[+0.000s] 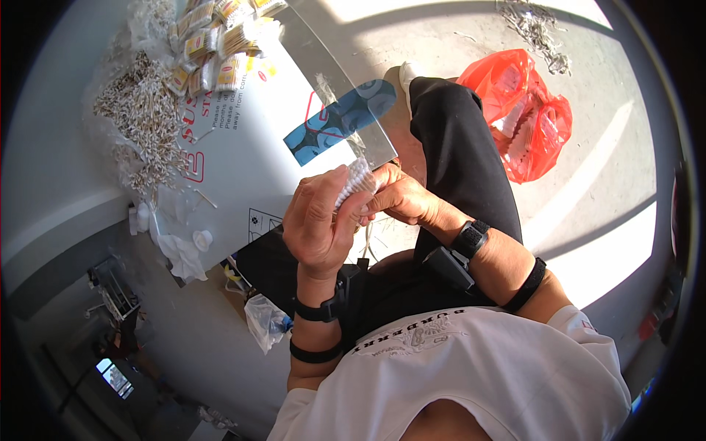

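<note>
A small bundle of cotton swabs [356,181], white tips side by side, is held up over the table's near right corner; clear film seems to wrap it. My left hand [318,214] is closed around it, thumb on one side and fingers on the other. At its right end, my right hand [403,195] has its fingers pinched together against the bundle; the fingertips are partly hidden. Loose cotton swabs [143,110] lie in a big heap in a clear bag on the table's left. Several filled swab packets [220,45] with yellow-and-red labels are piled at the far end.
The white printed table board [250,173] carries a blue patterned strip [342,121] near its right edge. Crumpled white pieces [184,250] sit at its left corner. On the floor are a red plastic bag [518,114], a pale scrap heap [537,33] and a clear bag [266,323].
</note>
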